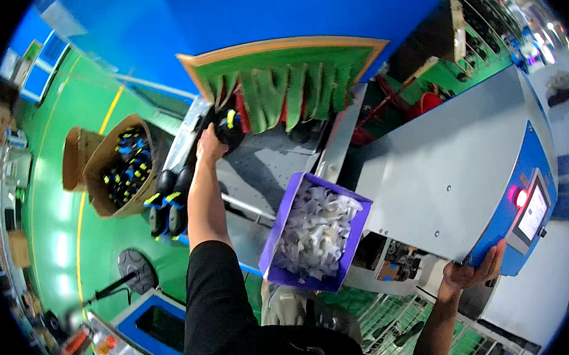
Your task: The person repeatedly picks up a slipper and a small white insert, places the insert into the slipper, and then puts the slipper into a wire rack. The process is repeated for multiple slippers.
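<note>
My left hand (212, 145) reaches forward to the conveyor's left side. Its fingers close at the edge of a black shoe (230, 129) with a yellow patch, just before the green strip curtain (280, 98); the fingertips are partly hidden. A pair of black shoes (176, 199) with blue and yellow parts hangs beside my left forearm. Over at the grey and blue machine (443, 169), my right hand (472, 273) lies against the lower edge of its panel, fingers stretched out below the lit screen (533, 211). A red light glows beside that screen.
A purple box (271, 242) of crumpled whitish pieces stands between my arms, at the conveyor's near end. On the green floor to the left is a cardboard box (92, 174) full of black, blue and yellow items. Wire racks (387, 316) stand low on the right.
</note>
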`<action>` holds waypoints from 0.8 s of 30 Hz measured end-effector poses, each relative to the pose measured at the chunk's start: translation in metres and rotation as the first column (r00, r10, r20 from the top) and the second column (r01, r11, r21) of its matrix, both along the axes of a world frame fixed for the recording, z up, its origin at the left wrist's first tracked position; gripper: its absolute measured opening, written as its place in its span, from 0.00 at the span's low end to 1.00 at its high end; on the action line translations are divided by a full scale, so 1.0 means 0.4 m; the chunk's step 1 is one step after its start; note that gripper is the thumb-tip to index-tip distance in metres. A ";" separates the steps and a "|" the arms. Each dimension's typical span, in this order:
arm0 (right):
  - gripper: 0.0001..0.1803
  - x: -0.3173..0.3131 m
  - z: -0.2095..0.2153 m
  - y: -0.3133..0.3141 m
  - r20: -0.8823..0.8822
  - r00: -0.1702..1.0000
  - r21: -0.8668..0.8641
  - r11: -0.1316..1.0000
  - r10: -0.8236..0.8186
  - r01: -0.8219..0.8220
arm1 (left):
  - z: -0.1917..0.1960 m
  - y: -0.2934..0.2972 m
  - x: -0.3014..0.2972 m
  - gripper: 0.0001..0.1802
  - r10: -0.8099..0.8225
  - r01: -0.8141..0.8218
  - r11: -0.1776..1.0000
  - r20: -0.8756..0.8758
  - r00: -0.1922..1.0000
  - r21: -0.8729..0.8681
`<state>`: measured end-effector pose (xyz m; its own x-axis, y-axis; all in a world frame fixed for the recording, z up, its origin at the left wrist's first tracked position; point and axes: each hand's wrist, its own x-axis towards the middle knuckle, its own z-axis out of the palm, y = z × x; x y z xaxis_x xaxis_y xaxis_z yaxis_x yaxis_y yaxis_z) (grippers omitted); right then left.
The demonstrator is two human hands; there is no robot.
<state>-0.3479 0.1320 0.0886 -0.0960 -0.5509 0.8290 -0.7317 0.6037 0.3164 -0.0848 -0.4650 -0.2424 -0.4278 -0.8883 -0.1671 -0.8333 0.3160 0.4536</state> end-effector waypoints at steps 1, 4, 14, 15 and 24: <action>0.34 -0.014 -0.025 0.031 0.037 0.999 -0.038 0.999 0.008 -0.007 | -0.022 0.001 -0.041 0.52 -0.097 0.097 0.995 -0.038 0.995 -0.010; 0.33 -0.008 -0.021 0.036 0.005 0.999 0.027 0.999 -0.048 0.048 | -0.090 0.098 -0.115 0.48 0.029 -0.092 0.942 -0.195 0.980 -0.322; 0.31 0.106 0.034 -0.027 0.386 0.920 -0.015 0.996 -0.075 0.088 | 0.145 0.373 0.050 0.27 0.768 0.017 0.408 -0.354 0.534 0.913; 0.33 0.146 0.031 -0.047 0.451 0.891 -0.057 0.995 -0.047 0.081 | 0.171 0.440 0.127 0.26 0.701 0.157 0.522 -0.526 0.481 0.838; 0.46 0.456 -0.128 -0.032 0.334 -0.695 -0.699 0.662 0.637 0.271 | 0.635 1.047 0.182 0.68 -0.217 0.818 0.511 -0.882 0.419 0.263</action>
